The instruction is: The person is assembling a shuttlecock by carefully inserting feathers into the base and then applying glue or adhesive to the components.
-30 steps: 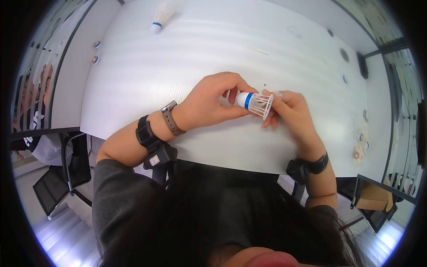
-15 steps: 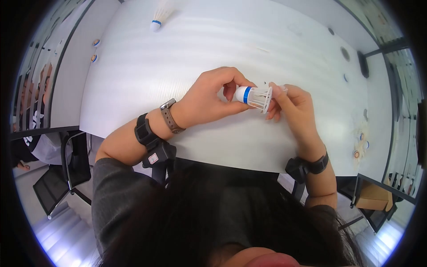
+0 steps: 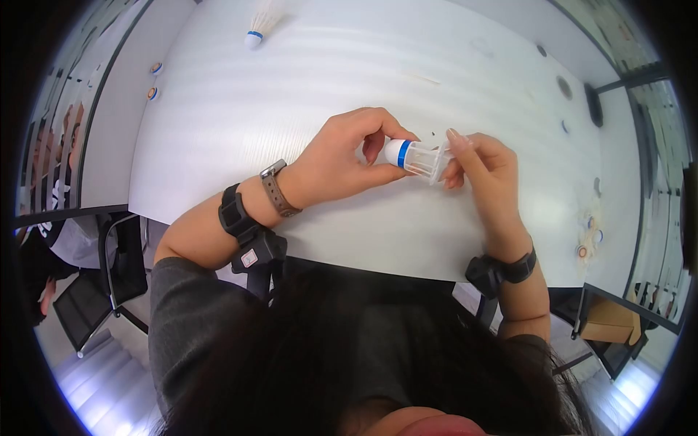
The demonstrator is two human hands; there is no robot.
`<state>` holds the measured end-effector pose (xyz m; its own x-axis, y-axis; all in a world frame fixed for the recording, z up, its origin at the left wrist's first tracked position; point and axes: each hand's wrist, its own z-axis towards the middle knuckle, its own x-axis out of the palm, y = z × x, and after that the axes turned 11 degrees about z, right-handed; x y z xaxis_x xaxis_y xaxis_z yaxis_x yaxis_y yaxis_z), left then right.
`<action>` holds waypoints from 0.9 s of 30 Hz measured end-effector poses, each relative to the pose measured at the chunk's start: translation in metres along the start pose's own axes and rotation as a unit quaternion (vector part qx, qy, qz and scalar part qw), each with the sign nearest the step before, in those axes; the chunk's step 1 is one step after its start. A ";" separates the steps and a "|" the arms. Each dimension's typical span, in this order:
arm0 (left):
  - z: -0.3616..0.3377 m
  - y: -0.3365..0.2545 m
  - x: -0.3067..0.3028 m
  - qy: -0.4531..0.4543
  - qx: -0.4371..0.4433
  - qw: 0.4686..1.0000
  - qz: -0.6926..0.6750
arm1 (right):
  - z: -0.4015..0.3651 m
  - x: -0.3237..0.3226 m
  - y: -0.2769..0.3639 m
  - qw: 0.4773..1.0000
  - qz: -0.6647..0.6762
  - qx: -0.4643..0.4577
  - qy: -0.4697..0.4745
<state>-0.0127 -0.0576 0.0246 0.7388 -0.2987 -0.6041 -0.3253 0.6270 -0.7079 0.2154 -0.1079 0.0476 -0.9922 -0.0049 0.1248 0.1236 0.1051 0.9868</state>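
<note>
Between thumb and fingers, my left hand (image 3: 349, 152) holds the rounded white tip of a shuttlecock piece (image 3: 424, 160). A blue band circles it, and an open ribbed white frame points to the right. My right hand (image 3: 483, 163) pinches the frame's open end, at a small whitish piece (image 3: 445, 155) whose shape is partly hidden by the fingers. The two hands are level with each other above the white table (image 3: 363, 232).
A feathered shuttlecock (image 3: 254, 36) lies at the far left of the table. Two small round pieces (image 3: 153, 93) sit by the left edge. Several round pieces (image 3: 582, 251) and pale scraps lie at the right. A cardboard box (image 3: 609, 323) is below right.
My right hand has shifted slightly right and its fingers have moved on the frame's end. The left hand has hardly moved. At the far left, a person's arm has moved.
</note>
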 end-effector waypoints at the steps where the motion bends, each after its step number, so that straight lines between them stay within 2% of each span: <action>1: 0.000 0.000 0.000 -0.001 0.003 1.000 0.001 | -0.001 0.000 -0.001 1.000 0.002 -0.002 0.002; 8: -0.001 -0.002 -0.001 0.007 0.017 1.000 -0.007 | 0.001 -0.003 -0.002 1.000 0.008 -0.017 0.005; 14: -0.002 -0.003 -0.001 0.018 -0.011 0.999 -0.029 | 0.001 -0.005 0.000 1.000 0.004 -0.018 -0.005; 27: -0.003 -0.001 -0.001 0.020 -0.012 0.999 -0.028 | 0.002 -0.005 -0.001 0.999 0.018 0.020 0.031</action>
<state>-0.0145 -0.0602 0.0249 0.7314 -0.3620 -0.5779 -0.2990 0.5915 -0.7488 0.2198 -0.1064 0.0461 -0.9842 -0.0611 0.1664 0.1562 0.1457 0.9769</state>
